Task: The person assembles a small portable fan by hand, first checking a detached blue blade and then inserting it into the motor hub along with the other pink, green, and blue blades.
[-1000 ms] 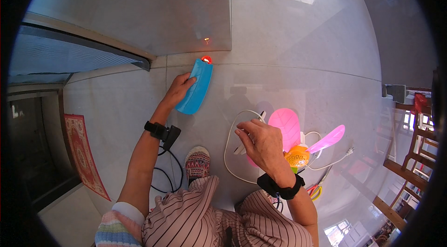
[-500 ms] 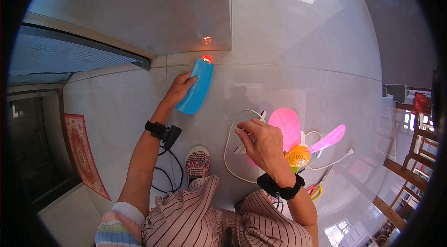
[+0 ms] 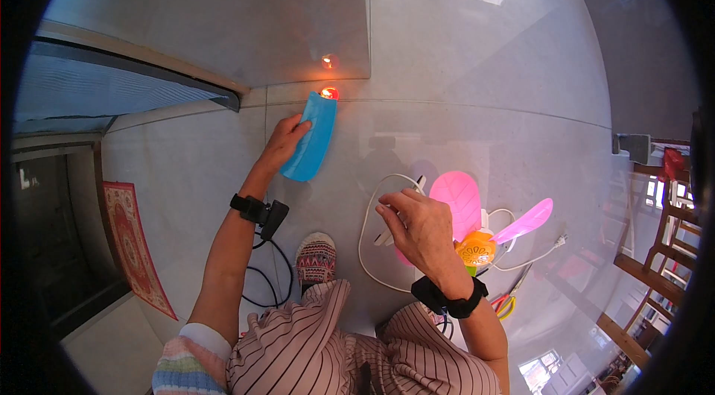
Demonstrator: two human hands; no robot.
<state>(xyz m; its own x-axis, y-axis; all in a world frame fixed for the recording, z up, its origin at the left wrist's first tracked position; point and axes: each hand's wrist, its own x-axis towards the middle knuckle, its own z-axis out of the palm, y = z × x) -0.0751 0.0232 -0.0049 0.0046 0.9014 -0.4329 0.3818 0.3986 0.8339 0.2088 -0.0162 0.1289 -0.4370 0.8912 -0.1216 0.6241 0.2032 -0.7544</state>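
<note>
2 bare hands reach in over a pale tiled floor [image 3: 514, 89]. The left hand [image 3: 285, 140] grasps a curved blue piece [image 3: 316, 145] by its left edge, thumb on the upper face and the other fingers out of sight behind it. The blue piece slants, its far end touching or just beside a red-orange glow [image 3: 329, 94] near the foot of a grey panel [image 3: 298, 15]; which of these, I cannot tell. A smaller bright spot [image 3: 328, 61] shows on that panel.

The right hand [image 3: 423, 229] is loosely curled, its thumb apart from the fingers; whether it holds anything, I cannot tell. Just beside it are 2 pink leaf-shaped blades [image 3: 455, 201] spreading from an orange hub [image 3: 474, 250]. A white cable [image 3: 362, 238] loops to the left of the right hand, and 1 pale plug [image 3: 560, 240] lies to the right of the blades. Nearby rests 1 tool with red and yellow handles [image 3: 506, 307].
</note>
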